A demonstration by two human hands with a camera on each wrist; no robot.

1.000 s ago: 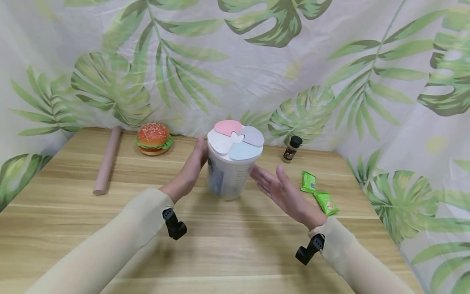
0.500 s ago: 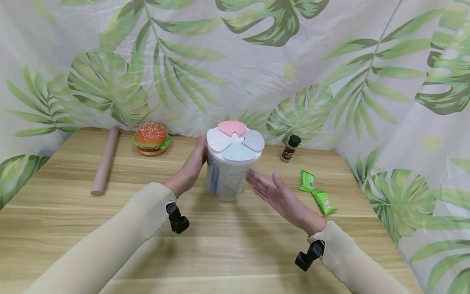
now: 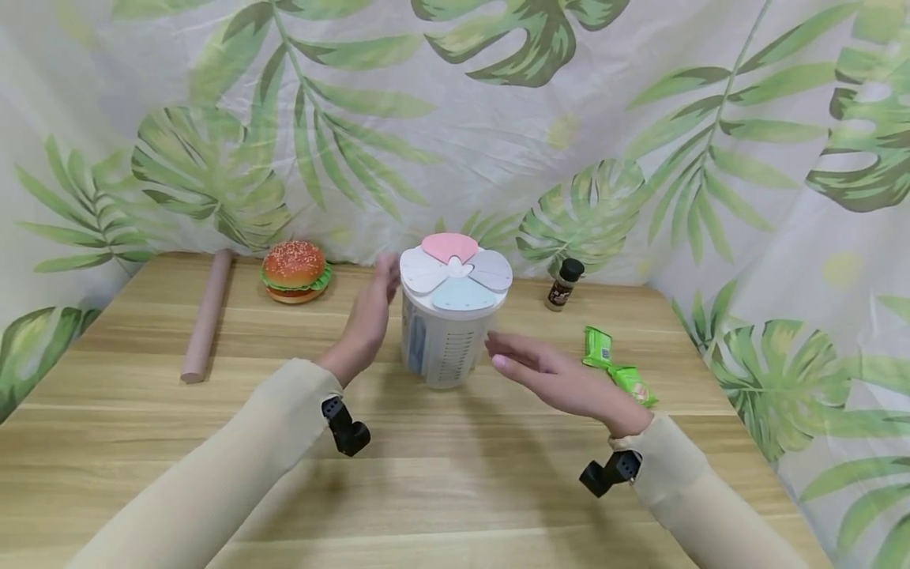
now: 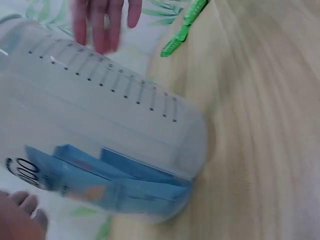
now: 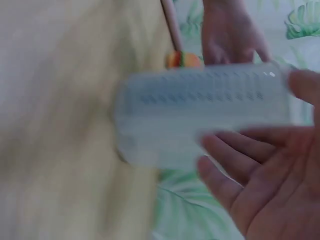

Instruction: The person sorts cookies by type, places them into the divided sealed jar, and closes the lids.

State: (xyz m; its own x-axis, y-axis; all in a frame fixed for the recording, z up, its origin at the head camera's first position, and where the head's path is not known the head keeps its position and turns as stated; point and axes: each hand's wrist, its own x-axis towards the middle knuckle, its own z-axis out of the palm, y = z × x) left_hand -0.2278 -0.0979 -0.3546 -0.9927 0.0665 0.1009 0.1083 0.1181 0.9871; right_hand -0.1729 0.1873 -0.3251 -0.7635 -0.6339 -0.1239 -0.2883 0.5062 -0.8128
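A translucent lidded storage canister (image 3: 455,348) stands upright on the wooden table, mid-view in the head view. Pink, white, grey and pale blue petal-shaped flaps cover its lid (image 3: 455,273). Blue packets (image 4: 125,185) lean inside, seen through the wall in the left wrist view. My left hand (image 3: 364,320), fingers extended and blurred, is just left of the canister, with a small gap. On the other side, my right hand (image 3: 558,378) has its fingers loosely extended toward the canister wall; whether the fingertips touch it I cannot tell. Neither hand grips anything.
A toy hamburger (image 3: 295,271) and a pinkish rod (image 3: 208,316) are at the left back. To the right are a small black-capped bottle (image 3: 565,284) and two green packets (image 3: 599,348). A leaf-print cloth (image 3: 498,142) hangs behind the table (image 3: 398,490).
The canister has turned, bringing its printed scale and pink flap round to face differently. My left hand has moved slightly off its side, and my right hand has rolled palm downward.
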